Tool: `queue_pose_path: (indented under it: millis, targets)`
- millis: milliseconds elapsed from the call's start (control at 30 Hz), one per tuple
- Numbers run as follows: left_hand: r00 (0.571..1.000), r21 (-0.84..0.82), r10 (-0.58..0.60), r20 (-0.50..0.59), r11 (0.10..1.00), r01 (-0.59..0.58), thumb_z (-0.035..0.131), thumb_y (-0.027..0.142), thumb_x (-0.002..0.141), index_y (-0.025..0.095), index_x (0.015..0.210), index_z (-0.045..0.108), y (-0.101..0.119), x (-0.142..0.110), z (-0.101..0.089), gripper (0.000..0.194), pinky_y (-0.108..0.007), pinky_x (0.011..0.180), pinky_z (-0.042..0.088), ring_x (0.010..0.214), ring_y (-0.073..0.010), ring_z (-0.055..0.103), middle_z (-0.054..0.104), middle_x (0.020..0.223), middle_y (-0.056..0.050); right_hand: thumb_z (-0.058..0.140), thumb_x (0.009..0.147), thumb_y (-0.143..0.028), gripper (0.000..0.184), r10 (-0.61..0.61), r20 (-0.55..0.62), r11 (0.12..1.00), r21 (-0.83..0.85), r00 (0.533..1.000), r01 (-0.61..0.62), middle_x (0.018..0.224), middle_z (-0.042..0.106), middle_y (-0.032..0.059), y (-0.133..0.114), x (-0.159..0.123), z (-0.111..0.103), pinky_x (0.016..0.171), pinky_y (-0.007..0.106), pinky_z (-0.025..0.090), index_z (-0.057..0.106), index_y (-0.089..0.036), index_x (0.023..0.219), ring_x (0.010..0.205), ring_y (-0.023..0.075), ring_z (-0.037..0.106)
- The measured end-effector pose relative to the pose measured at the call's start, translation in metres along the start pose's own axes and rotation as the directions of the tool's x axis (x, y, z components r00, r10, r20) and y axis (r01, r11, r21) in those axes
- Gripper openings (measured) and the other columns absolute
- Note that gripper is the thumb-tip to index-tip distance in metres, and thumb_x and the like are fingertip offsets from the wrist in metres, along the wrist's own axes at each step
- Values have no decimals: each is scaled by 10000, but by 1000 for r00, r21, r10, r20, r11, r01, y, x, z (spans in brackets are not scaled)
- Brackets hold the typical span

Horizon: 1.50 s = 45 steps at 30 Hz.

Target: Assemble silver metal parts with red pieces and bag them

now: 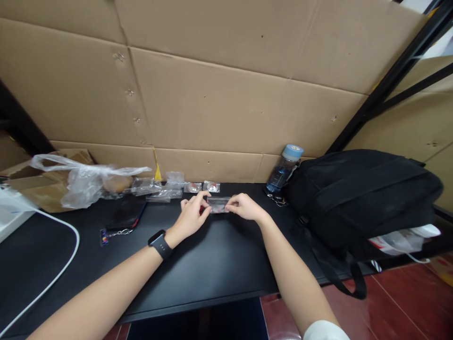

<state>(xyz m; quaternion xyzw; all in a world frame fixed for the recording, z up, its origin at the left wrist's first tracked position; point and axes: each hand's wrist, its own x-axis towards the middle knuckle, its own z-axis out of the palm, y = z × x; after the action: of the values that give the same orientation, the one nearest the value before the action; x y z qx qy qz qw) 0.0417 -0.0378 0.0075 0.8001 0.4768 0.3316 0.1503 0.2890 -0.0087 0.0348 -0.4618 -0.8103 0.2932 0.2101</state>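
Between my hands, just above the black desk, is a small clear plastic bag [219, 205] with something reddish at its left end. My left hand [193, 213], wearing a black watch, is closed on the left end, thumb and fingers pinching. At the opposite end, my right hand [244, 207] pinches the bag's edge. What the bag contains is too small to make out. Just behind my hands lie two little clear packets [211, 187] with round items inside. Flat clear plastic bags [164, 192] are spread left of those.
On the left are a knotted plastic bag [85, 184], cardboard [42, 189], a dark flat case [126, 213] with a keychain and a white cable [76, 236]. A blue-lidded bottle [283, 167] and a black backpack [361, 203] stand right. A cardboard wall [226, 108] closes off the back.
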Motion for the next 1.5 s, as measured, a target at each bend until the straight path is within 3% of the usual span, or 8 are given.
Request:
queue_pose_path:
  millis: [133, 300, 567, 700, 867, 1000, 1300, 1500]
  targets:
    - [997, 59, 69, 19, 996, -70, 445, 324, 1011, 320, 1340, 490, 5, -3, -1, 333, -412, 919, 321, 1051, -227, 587, 705, 989, -14, 692, 804, -228, 255, 54, 16, 979, 198, 998, -56, 724, 735, 2, 0, -1, 5, 653, 230, 447, 637, -174, 1047, 651, 144, 653]
    - [976, 213, 214, 33, 953, -216, 677, 431, 891, 328, 1264, 624, 11, -7, -3, 391, -492, 1000, 326, 1279, -328, 434, 573, 1317, -90, 708, 800, -257, 536, 59, 46, 917, 393, 997, -72, 697, 704, -32, -1, -2, 4, 604, 208, 399, 455, -203, 1269, 624, 132, 609]
    - [991, 147, 122, 50, 981, -128, 557, 469, 973, 299, 1041, 725, -1, -4, 3, 248, -516, 996, 301, 1262, -317, 458, 700, 1193, -60, 812, 761, -407, 354, -173, 3, 980, 97, 985, 171, 1036, 693, 44, -12, -4, -2, 765, 269, 457, 731, -217, 1049, 868, 166, 597]
    - [997, 49, 40, 65, 998, -43, 540, 513, 969, 310, 1173, 659, -1, 0, -1, 311, -454, 945, 326, 1129, -275, 575, 741, 1133, -43, 759, 806, -313, 275, -103, 10, 978, 183, 995, 100, 893, 720, 24, -12, -1, 7, 790, 288, 488, 715, -185, 1045, 817, 166, 642]
    - [1000, 69, -17, -24, 997, 18, 475, 425, 1002, 289, 1285, 536, -7, 6, -10, 320, -435, 950, 324, 1152, -265, 599, 749, 1115, -44, 752, 778, -340, 343, 4, -146, 934, 354, 989, 48, 841, 710, 31, 7, 13, 10, 742, 289, 507, 688, -155, 1060, 759, 165, 643]
    - [997, 159, -2, -75, 987, 14, 411, 378, 1020, 274, 1185, 576, -19, 10, -17, 256, -430, 950, 351, 1181, -274, 581, 687, 1260, -62, 730, 759, -359, 397, 183, -394, 903, 429, 901, 4, 787, 701, 32, 37, 29, -1, 677, 285, 505, 644, -146, 1083, 686, 165, 636]
    - [993, 284, 103, 51, 952, -113, 425, 239, 986, 257, 1092, 645, -33, 11, -21, 245, -425, 908, 401, 1087, -272, 582, 696, 1159, -63, 631, 848, -251, 190, 394, -581, 891, 51, 712, -451, 898, 775, 0, 73, 44, -3, 895, 380, 425, 646, -248, 1038, 971, 216, 679]
    - [969, 303, 221, 107, 921, -244, 487, 313, 994, 300, 1182, 679, -33, 6, -10, 269, -461, 974, 363, 1267, -297, 484, 658, 1291, -61, 601, 902, -331, 172, 329, -514, 895, -97, 792, -435, 1057, 764, 25, 64, 45, 2, 920, 414, 389, 764, -281, 930, 1129, 275, 630]
